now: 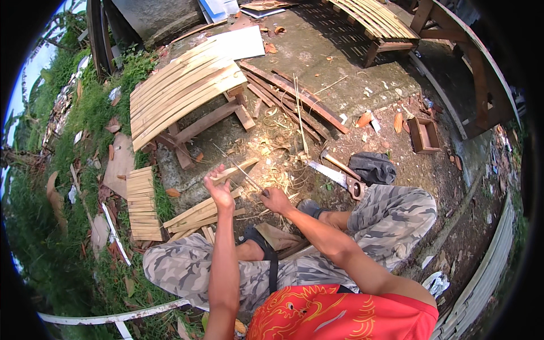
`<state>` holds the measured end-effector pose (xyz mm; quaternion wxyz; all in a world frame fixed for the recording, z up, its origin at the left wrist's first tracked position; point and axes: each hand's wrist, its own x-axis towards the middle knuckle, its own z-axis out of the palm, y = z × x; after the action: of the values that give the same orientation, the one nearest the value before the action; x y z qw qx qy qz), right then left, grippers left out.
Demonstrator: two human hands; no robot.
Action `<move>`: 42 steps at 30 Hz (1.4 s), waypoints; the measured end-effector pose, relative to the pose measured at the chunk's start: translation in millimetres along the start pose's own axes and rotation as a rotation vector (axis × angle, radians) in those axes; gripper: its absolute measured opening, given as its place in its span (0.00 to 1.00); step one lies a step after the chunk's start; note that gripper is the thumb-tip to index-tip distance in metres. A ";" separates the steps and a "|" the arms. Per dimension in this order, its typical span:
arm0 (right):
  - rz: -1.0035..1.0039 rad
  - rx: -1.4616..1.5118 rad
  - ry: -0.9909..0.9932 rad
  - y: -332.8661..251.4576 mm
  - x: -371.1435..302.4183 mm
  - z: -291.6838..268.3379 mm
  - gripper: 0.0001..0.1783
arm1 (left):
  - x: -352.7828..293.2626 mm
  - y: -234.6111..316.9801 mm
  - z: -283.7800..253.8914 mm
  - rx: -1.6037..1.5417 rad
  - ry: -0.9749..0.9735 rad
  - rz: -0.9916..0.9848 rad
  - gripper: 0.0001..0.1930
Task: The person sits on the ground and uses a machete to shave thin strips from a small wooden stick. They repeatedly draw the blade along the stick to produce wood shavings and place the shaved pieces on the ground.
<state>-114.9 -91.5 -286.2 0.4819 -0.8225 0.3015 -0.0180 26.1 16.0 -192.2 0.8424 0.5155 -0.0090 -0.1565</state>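
I sit on the ground in camouflage trousers, a pale bamboo slat (pixel 242 168) in front of me. My left hand (pixel 221 191), palm turned up, is closed on the slat's left end. My right hand (pixel 276 200) is wrapped round the handle of a long thin-bladed knife (pixel 245 175). Its narrow blade points up and left and crosses the slat; whether the two touch I cannot tell. Curly bamboo shavings (pixel 283 170) litter the soil beyond my hands. More cut slats (pixel 195 218) lie beside my left leg, near a neat row of short slats (pixel 144 204).
Ahead to the left stands a bamboo-topped bench (pixel 187 85); another bench (pixel 377 22) is far right. Brown planks (pixel 294 102) lie between them. By my right knee are a handsaw (pixel 328 173), a hammer (pixel 340 164), and a black bag (pixel 374 168). Farther right sits a wooden box (pixel 420 136).
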 end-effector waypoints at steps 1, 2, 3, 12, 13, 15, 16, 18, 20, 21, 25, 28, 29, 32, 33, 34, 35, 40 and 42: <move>-0.019 0.001 -0.018 -3.9 1.1 2.3 0.19 | -2.4 -1.3 -4.3 0.008 -0.015 0.012 0.19; -0.068 0.023 -0.031 -5.4 6.1 2.6 0.18 | -2.7 -2.4 -8.2 -0.005 -0.024 0.010 0.20; -0.012 -0.012 -0.060 -4.2 9.5 2.1 0.17 | -4.0 -3.0 -13.0 -0.002 -0.036 0.009 0.20; 0.305 -0.247 -0.140 48.6 18.6 -17.8 0.21 | -25.1 -3.1 -29.3 0.170 -0.165 0.007 0.25; 0.284 -0.248 -0.170 50.7 19.7 -19.0 0.25 | -28.7 -2.9 -28.1 0.193 -0.186 0.006 0.26; 0.289 -0.273 -0.276 52.7 24.7 -22.6 0.33 | -34.1 -0.8 -24.6 0.258 -0.223 0.004 0.29; 0.270 -0.348 -0.343 54.0 26.5 -24.8 0.31 | -36.8 0.7 -23.4 0.268 -0.229 0.005 0.29; 0.317 -0.455 -0.480 57.7 30.4 -29.4 0.28 | -41.7 1.8 -20.7 0.283 -0.251 0.007 0.29; 0.335 -0.365 -0.416 62.9 31.5 -32.9 0.24 | -44.0 2.3 -18.9 0.285 -0.243 -0.003 0.31; 0.375 -0.299 -0.317 64.9 34.1 -34.2 0.22 | -42.8 2.4 -18.3 0.281 -0.243 0.004 0.31; 0.356 -0.387 -0.429 70.4 32.5 -28.6 0.21 | -34.9 1.6 -22.3 0.248 -0.272 -0.026 0.32; 0.576 -0.094 -0.337 66.5 31.7 -24.8 0.23 | -28.4 0.3 -25.7 0.230 -0.265 0.006 0.27; 0.648 0.013 -0.269 64.4 30.3 -25.0 0.24 | -26.1 -0.3 -26.2 0.224 -0.237 -0.001 0.26; 0.603 0.044 -0.206 54.9 20.3 -25.2 0.26 | -22.7 -3.5 -26.2 0.156 -0.158 0.003 0.24; 0.465 0.014 -0.153 49.7 17.0 -25.2 0.25 | -21.5 -4.4 -25.1 0.134 -0.148 0.006 0.24; 0.368 -0.023 -0.089 43.3 13.7 -24.4 0.25 | -20.7 -5.1 -24.0 0.120 -0.135 -0.002 0.24; 0.307 -0.064 -0.061 34.9 10.8 -21.5 0.25 | -20.2 -5.8 -22.7 0.110 -0.116 -0.002 0.24; -0.100 0.014 -0.056 -8.9 8.4 -10.6 0.18 | -21.1 -7.7 -16.6 0.087 -0.120 -0.013 0.24; -0.099 0.079 -0.052 -19.9 9.3 -6.3 0.17 | -21.0 -7.4 -16.0 0.097 -0.077 -0.010 0.23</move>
<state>-99.8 -94.1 -269.3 0.5202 -0.8169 0.2471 -0.0323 7.1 32.5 -203.1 0.8148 0.5492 -0.0464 -0.1800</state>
